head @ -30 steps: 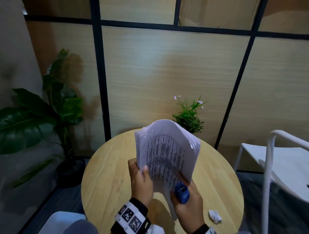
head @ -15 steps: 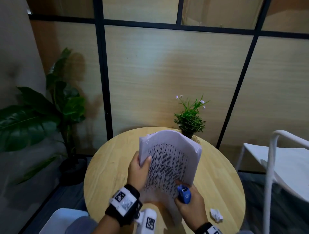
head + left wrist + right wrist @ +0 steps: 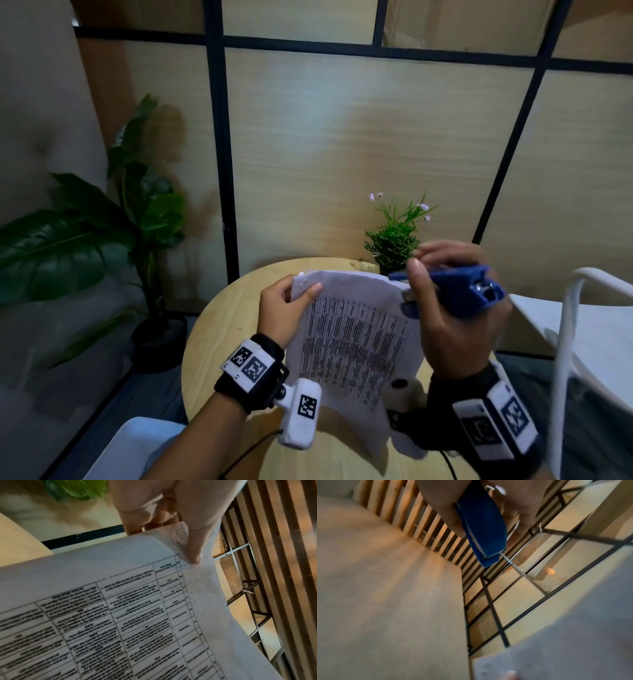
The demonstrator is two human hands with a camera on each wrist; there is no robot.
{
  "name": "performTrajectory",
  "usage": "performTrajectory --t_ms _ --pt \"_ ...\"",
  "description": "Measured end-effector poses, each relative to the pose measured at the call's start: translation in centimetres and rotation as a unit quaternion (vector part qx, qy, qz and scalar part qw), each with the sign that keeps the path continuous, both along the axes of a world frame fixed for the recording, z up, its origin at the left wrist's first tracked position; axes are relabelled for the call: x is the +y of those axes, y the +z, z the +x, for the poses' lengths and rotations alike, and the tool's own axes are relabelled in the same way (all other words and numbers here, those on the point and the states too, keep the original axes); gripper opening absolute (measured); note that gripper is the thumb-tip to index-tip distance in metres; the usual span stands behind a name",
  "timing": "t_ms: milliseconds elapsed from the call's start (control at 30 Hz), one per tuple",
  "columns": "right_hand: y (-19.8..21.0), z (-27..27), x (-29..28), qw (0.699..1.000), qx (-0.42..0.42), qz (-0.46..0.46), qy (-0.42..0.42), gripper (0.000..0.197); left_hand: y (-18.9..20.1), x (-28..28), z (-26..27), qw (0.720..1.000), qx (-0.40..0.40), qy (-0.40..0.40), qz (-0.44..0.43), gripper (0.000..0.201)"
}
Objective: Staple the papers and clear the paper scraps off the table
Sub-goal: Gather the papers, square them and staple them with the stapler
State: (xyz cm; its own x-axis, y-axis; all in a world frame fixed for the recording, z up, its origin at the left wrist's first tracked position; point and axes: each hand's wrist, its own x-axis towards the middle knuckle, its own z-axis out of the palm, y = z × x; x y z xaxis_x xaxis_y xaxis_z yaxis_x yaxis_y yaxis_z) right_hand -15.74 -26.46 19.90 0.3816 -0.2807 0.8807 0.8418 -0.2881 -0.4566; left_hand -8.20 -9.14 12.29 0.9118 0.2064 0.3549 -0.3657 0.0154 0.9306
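Two raised hands, left hand (image 3: 284,310) pinching papers (image 3: 356,346), right hand (image 3: 455,308) gripping stapler (image 3: 459,291)

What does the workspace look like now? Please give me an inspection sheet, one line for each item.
Surface: round wooden table, bare wood at its left.
Job's things: printed papers held above the table; blue stapler at their top right corner.
Clutter: nothing seen; no paper scrap shows.
Grippers: left hand pinches the papers' top left corner; right hand grips the stapler.
Cables: black cable below the left wrist camera.
Surroundings: small potted plant, large leafy plant, white chair, panelled wall.
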Motion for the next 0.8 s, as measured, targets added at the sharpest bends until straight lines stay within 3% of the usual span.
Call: performTrajectory --t_ms 100,200,333,433,600,733,800 --pt "0.9 1.3 3.3 0.98 0.098 0.092 0.144 0.013 0.0 -0.2 -0.1 1.0 -0.007 -0.003 -0.007 0.006" --pt "-0.1 3.9 5.8 0.953 0.196 0.142 0.183 0.023 0.2 -0.5 -0.4 0.999 -0.018 -0.02 -0.026 0.009" --pt "-1.8 6.4 6.4 0.989 0.131 -0.007 0.065 0.019 0.2 -0.6 -0.7 0.997 -0.039 -0.035 -0.048 0.013" --pt "-2.2 7.1 6.5 0.989 0.1 -0.112 0.007 0.025 -0.1 -0.5 -0.2 0.996 -0.043 -0.025 -0.072 0.012" --pt "-2.2 8.0 7.5 0.977 0.08 -0.194 -0.046 0.024 0.4 -0.7 -0.4 0.995 -0.004 -0.03 -0.098 0.021" --pt "-2.1 8.6 8.9 0.963 0.092 -0.244 -0.062 0.022 1.2 0.0 0.2 0.949 0.089 -0.114 -0.281 0.029" --pt "-2.1 8.9 9.4 0.957 0.103 -0.262 -0.073 0.023 1.4 0.1 0.3 0.938 0.118 -0.122 -0.301 0.034"
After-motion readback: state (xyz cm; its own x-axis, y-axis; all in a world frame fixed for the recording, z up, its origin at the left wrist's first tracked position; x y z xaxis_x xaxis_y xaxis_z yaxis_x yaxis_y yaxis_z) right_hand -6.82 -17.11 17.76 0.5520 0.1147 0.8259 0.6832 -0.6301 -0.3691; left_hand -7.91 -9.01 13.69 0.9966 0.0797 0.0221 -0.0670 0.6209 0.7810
